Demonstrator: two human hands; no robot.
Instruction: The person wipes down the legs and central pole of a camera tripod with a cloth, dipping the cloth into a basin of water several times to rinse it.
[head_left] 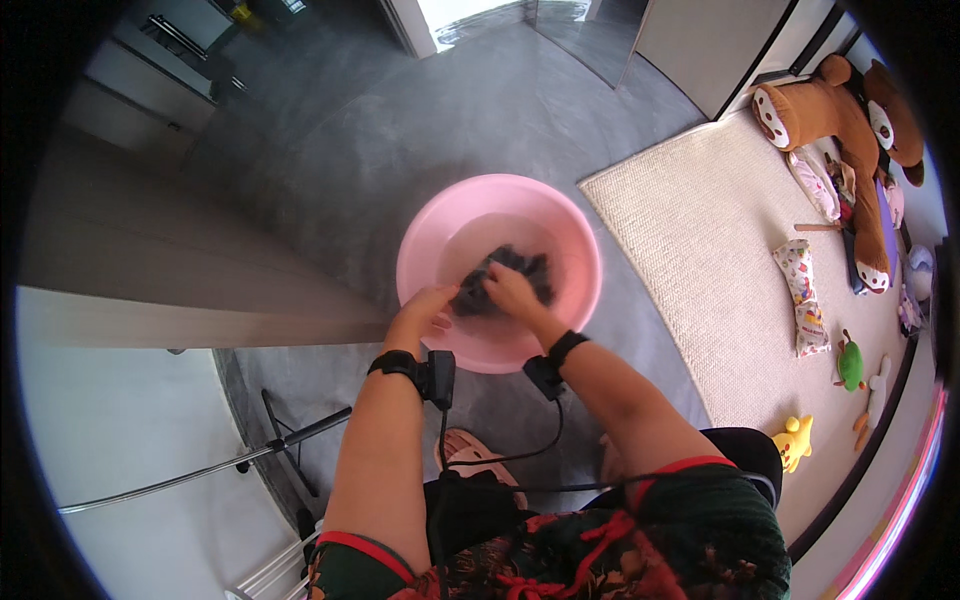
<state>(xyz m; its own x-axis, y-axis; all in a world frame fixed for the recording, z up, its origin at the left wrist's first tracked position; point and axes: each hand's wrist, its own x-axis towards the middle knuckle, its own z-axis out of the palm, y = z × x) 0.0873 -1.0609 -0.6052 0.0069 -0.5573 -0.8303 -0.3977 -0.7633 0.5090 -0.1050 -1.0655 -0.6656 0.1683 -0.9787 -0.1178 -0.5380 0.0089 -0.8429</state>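
Note:
A pink basin (pixel 428 225) of cloudy water stands on the floor in front of me. In it lies a bunched dark cloth (pixel 535 272), wet and partly under the water. My right hand (pixel 510 292) is closed on the cloth, its fingers bent into the folds. At the basin's near left side, my left hand (pixel 430 308) has its fingers reaching toward the cloth's left edge, with a gap between them. Motion blurs its fingertips, so I cannot tell whether they touch the cloth.
Black straps with small boxes and a cable (pixel 555 430) are on my wrists. A beige rug (pixel 680 230) to the right holds a brown plush bear (pixel 835 115) and other toys. Left are a panel edge (pixel 300 330) and a metal pole stand (pixel 270 447).

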